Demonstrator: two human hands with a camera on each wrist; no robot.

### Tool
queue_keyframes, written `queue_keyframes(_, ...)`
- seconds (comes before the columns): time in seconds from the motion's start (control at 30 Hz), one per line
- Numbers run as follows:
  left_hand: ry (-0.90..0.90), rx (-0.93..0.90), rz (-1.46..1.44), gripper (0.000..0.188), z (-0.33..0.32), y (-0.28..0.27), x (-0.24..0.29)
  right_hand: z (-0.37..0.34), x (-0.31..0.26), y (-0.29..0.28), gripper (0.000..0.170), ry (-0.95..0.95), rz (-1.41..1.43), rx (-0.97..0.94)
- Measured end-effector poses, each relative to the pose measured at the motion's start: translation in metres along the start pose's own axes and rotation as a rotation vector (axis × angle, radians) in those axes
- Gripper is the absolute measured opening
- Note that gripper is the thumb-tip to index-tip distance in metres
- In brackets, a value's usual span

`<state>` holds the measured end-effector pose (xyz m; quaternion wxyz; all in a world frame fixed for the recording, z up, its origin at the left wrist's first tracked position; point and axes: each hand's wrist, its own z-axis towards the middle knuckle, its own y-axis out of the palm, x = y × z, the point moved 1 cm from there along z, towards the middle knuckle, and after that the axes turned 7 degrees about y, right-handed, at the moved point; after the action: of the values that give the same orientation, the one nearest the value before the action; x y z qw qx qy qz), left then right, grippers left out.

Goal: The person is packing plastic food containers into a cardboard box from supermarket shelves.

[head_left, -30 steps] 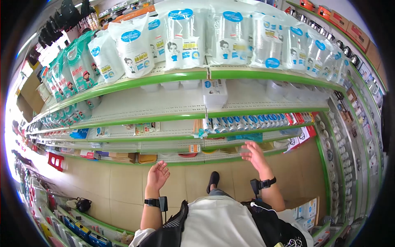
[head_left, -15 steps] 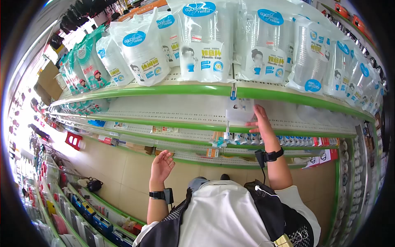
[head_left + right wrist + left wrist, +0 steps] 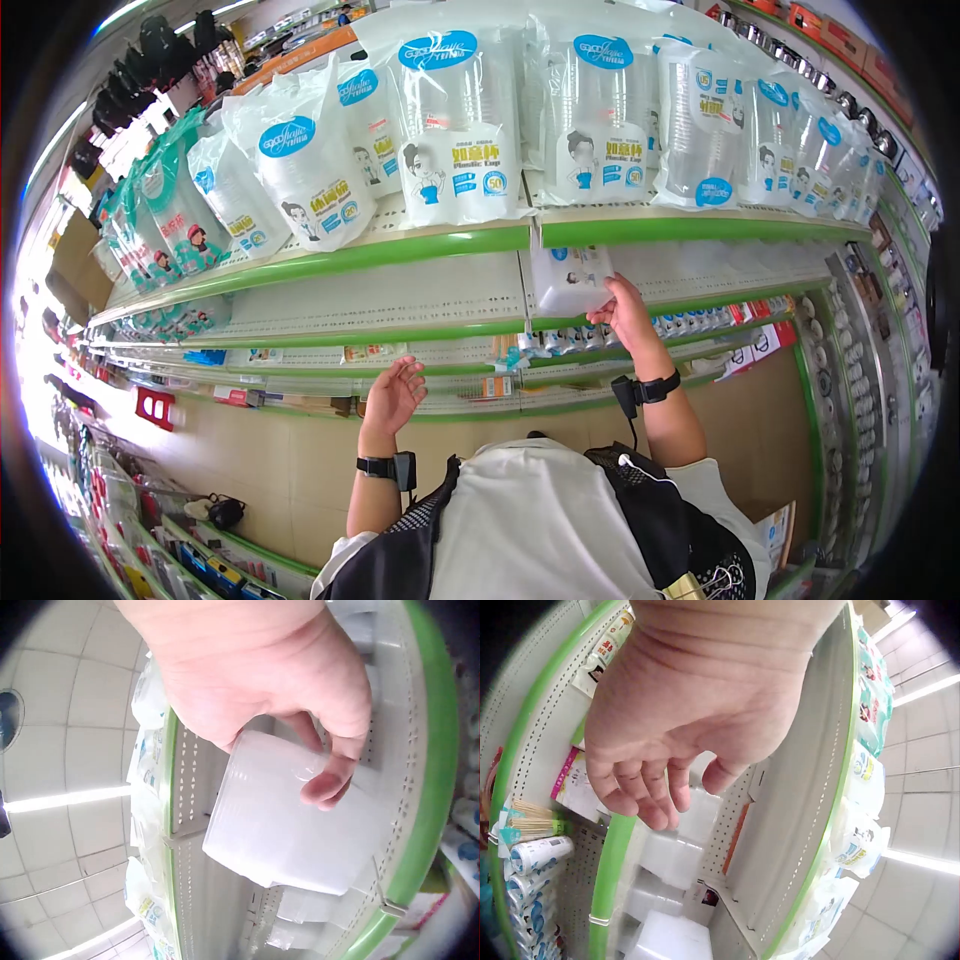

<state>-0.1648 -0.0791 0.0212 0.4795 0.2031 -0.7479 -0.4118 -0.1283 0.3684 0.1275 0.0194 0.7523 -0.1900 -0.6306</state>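
A translucent white pack of plastic boxes (image 3: 568, 285) stands at the front of the second shelf. My right hand (image 3: 628, 312) is at its right side, and in the right wrist view the right hand (image 3: 277, 682) has its fingers curled round one end of the pack (image 3: 277, 817). My left hand (image 3: 395, 395) hangs in the air in front of the lower shelves, fingers loosely bent. Seen from the left wrist, the left hand (image 3: 697, 705) holds nothing, and clear boxes (image 3: 671, 859) sit on the shelf behind it.
Bagged plastic cups (image 3: 460, 150) line the top shelf, whose green edge (image 3: 400, 255) runs above the pack. Rolled packs (image 3: 690, 325) lie on the shelf below. A red stool (image 3: 154, 408) is on the floor at the left, and more shelving curves along the right.
My right hand has risen from in front of the lower shelves to the pack and now grips it. The left hand stays raised, holding nothing. The head view has shifted.
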Motion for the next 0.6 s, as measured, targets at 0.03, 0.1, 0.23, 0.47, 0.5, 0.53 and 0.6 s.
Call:
queue_keyframes(0.03, -0.011, -0.005, 0.001, 0.023, -0.001, 0.002, 0.006, -0.006, 0.003, -0.001, 0.041, -0.001, 0.002, 0.012)
queue_keyframes(0.1, -0.041, -0.069, 0.063, 0.023, -0.005, 0.004, 0.014, -0.019, 0.01, -0.002, 0.04, 0.036, 0.07, -0.012)
queue_keyframes(0.23, -0.123, -0.121, 0.104, 0.025, -0.012, -0.016, 0.016, -0.075, 0.029, 0.02, 0.038, 0.013, -0.021, 0.04)
queue_keyframes(0.47, -0.491, -0.355, 0.286, 0.061, -0.017, -0.006, -0.035, -0.186, 0.104, 0.023, 0.043, 0.109, -0.226, 0.16)
queue_keyframes(0.5, -0.528, -0.411, 0.305, 0.07, -0.015, -0.002, -0.04, -0.192, 0.113, 0.011, 0.046, 0.119, -0.228, 0.123)
queue_keyframes(0.53, -0.549, -0.427, 0.309, 0.07, -0.015, 0.002, -0.048, -0.2, 0.122, 0.007, 0.046, 0.116, -0.221, 0.149)
queue_keyframes(0.6, -0.673, -0.55, 0.291, 0.076, -0.018, 0.016, -0.072, -0.225, 0.138, 0.003, 0.046, 0.086, -0.266, 0.124)
